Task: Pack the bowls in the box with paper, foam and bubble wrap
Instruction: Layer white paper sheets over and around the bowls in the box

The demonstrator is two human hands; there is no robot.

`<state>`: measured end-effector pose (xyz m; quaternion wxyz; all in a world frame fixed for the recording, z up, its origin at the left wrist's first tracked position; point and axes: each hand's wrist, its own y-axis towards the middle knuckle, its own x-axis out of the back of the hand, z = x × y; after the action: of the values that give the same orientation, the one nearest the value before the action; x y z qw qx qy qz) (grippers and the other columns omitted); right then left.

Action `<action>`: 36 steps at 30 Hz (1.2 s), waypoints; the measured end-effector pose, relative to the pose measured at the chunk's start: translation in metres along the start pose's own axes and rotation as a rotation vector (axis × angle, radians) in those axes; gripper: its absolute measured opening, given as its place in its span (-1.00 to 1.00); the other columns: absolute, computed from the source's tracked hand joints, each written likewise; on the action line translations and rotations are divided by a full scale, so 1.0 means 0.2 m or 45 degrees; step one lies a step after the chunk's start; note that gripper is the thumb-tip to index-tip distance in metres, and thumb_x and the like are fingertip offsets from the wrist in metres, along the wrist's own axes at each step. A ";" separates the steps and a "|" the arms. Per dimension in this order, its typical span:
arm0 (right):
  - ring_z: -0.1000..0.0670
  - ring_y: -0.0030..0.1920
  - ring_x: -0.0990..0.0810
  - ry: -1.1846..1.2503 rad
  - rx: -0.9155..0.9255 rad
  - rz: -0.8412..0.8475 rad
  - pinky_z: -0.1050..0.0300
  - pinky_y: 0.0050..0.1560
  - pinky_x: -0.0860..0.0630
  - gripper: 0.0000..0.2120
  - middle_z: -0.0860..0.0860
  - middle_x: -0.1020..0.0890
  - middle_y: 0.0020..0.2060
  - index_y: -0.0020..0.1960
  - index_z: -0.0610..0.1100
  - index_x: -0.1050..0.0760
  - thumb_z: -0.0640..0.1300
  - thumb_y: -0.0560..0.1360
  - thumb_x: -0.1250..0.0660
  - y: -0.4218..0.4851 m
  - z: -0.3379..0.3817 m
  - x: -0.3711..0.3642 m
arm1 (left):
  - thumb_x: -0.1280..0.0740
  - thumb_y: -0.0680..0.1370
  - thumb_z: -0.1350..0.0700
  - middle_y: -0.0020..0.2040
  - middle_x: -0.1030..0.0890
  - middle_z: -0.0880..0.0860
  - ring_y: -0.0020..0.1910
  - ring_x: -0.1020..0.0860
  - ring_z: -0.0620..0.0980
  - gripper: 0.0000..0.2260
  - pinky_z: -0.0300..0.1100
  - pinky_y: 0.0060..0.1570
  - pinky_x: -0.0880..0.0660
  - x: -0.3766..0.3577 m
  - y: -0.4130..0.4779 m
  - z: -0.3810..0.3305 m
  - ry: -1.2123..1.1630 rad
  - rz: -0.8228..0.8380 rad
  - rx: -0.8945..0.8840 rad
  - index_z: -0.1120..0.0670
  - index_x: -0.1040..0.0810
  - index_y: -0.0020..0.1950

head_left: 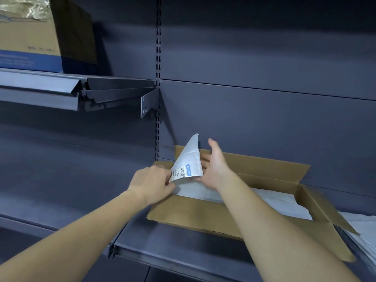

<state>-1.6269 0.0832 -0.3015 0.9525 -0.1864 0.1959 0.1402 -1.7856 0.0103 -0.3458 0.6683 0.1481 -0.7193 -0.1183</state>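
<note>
An open cardboard box (195, 213) sits on a dark metal shelf (158, 243), its flaps spread outward. White padding (270, 200) lines its inside. A white bubble mailer (188, 159) with a barcode label stands folded up over the box's left end. My left hand (152, 183) pinches the mailer's lower left edge. My right hand (214, 165) lies with straight fingers against the mailer's right side. No bowls are visible.
A stack of white foam or paper sheets (362, 226) lies on the shelf right of the box. A brown and blue carton (30, 37) stands on the upper left shelf (40, 86). A slotted upright (157, 78) runs down the back panel.
</note>
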 end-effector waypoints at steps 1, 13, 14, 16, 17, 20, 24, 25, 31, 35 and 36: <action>-0.24 0.03 -0.62 0.034 -0.085 0.058 -0.26 0.00 -0.55 -0.46 -0.19 -0.63 0.03 0.04 -0.18 -0.48 0.32 0.51 -0.24 0.00 0.01 0.00 | -0.21 0.54 -0.06 -0.25 -0.43 -0.08 -0.27 -0.43 -0.01 -0.71 -0.15 -0.34 -0.30 0.00 0.00 0.00 0.015 0.014 -0.005 -0.03 -0.27 -0.35; -0.24 0.45 -0.32 -0.195 -0.257 0.349 -0.46 0.33 -0.19 -0.15 -0.19 -0.33 0.47 0.53 0.04 -0.26 0.48 0.38 -0.22 0.23 -0.13 -0.10 | -0.17 0.49 0.13 -0.31 -0.44 -0.02 -0.29 -0.40 0.01 -0.85 -0.15 -0.23 -0.34 0.09 0.12 0.18 -1.075 0.275 0.357 0.07 -0.34 -0.28; -0.24 0.43 -0.35 -0.196 -0.260 0.336 -0.44 0.29 -0.25 -0.15 -0.19 -0.34 0.46 0.50 0.00 -0.31 0.50 0.38 -0.19 0.23 -0.13 -0.10 | -0.17 0.49 0.14 -0.34 -0.41 -0.02 -0.31 -0.36 0.00 -0.83 -0.12 -0.22 -0.31 0.07 0.12 0.18 -1.047 0.279 0.323 0.07 -0.32 -0.30; -0.25 0.31 -0.45 -0.178 -0.273 0.304 -0.40 0.21 -0.34 -0.23 -0.20 -0.44 0.37 0.33 -0.07 -0.46 0.50 0.41 -0.15 0.22 -0.12 -0.10 | -0.14 0.51 0.17 -0.41 -0.39 -0.05 -0.35 -0.32 -0.02 -0.79 -0.13 -0.25 -0.27 0.04 0.12 0.17 -0.998 0.309 0.268 0.09 -0.34 -0.33; -0.27 0.28 -0.47 -0.161 -0.286 0.279 -0.40 0.22 -0.35 -0.25 -0.21 -0.47 0.33 0.27 -0.10 -0.48 0.50 0.42 -0.14 0.22 -0.12 -0.10 | -0.12 0.52 0.17 -0.44 -0.40 -0.07 -0.36 -0.33 -0.03 -0.77 -0.14 -0.27 -0.28 0.04 0.11 0.17 -0.964 0.310 0.261 0.10 -0.37 -0.35; -0.30 0.28 -0.49 -0.107 -0.323 0.257 -0.48 0.30 -0.30 -0.12 -0.23 -0.48 0.32 0.36 -0.15 -0.39 0.52 0.35 -0.22 0.23 -0.14 -0.11 | -0.06 0.59 0.10 -0.44 -0.52 -0.16 -0.34 -0.43 -0.11 -0.66 -0.18 -0.24 -0.34 0.03 0.11 0.16 -0.913 0.291 0.252 0.12 -0.43 -0.34; -0.32 0.40 -0.38 -0.087 -0.360 0.355 -0.47 0.36 -0.24 0.13 -0.25 -0.37 0.43 0.54 -0.12 -0.21 0.54 0.21 -0.36 0.22 -0.17 -0.13 | 0.11 0.60 -0.31 -0.12 -0.72 -0.12 0.01 -0.61 -0.04 -0.34 -0.10 0.15 -0.42 0.02 0.13 0.14 -1.148 0.298 0.452 0.16 -0.49 -0.29; -0.31 0.38 -0.40 -0.096 -0.337 0.343 -0.45 0.33 -0.31 0.09 -0.25 -0.40 0.41 0.53 -0.13 -0.23 0.53 0.24 -0.36 0.22 -0.17 -0.13 | 0.11 0.57 -0.39 -0.10 -0.73 -0.05 0.02 -0.62 0.01 -0.28 -0.07 0.17 -0.43 0.03 0.14 0.14 -1.168 0.268 0.522 0.17 -0.54 -0.22; -0.25 0.24 -0.55 -0.126 -0.231 0.264 -0.27 -0.02 -0.58 -0.06 -0.19 -0.55 0.27 0.44 -0.06 -0.34 0.47 0.25 -0.41 0.24 -0.19 -0.12 | -0.15 0.51 -0.40 0.24 -0.57 -0.06 0.21 -0.57 -0.01 -0.58 0.02 0.26 -0.47 0.02 0.16 0.15 -1.667 0.233 0.601 -0.24 -0.53 0.23; -0.27 0.27 -0.53 -0.160 -0.239 0.353 -0.40 0.20 -0.43 0.13 -0.19 -0.57 0.27 0.37 -0.09 -0.48 0.51 -0.06 -0.51 0.24 -0.20 -0.16 | -0.27 0.59 -0.13 0.03 -0.71 -0.06 0.01 -0.69 -0.01 -0.78 -0.01 0.13 -0.59 0.02 0.15 0.09 -1.631 0.312 0.472 -0.13 -0.58 0.18; -0.28 0.27 -0.52 -0.167 -0.234 0.387 -0.42 0.23 -0.40 0.10 -0.21 -0.57 0.26 0.34 -0.09 -0.51 0.54 -0.02 -0.47 0.23 -0.20 -0.17 | -0.29 0.58 -0.09 0.02 -0.71 -0.06 0.01 -0.69 -0.03 -0.80 0.01 0.16 -0.58 0.01 0.14 0.09 -1.550 0.315 0.428 -0.12 -0.60 0.16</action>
<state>-1.6852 0.1007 -0.3357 0.9100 -0.2312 0.1458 0.3117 -1.8047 0.0353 -0.3343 0.1168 0.0731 -0.9904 0.0111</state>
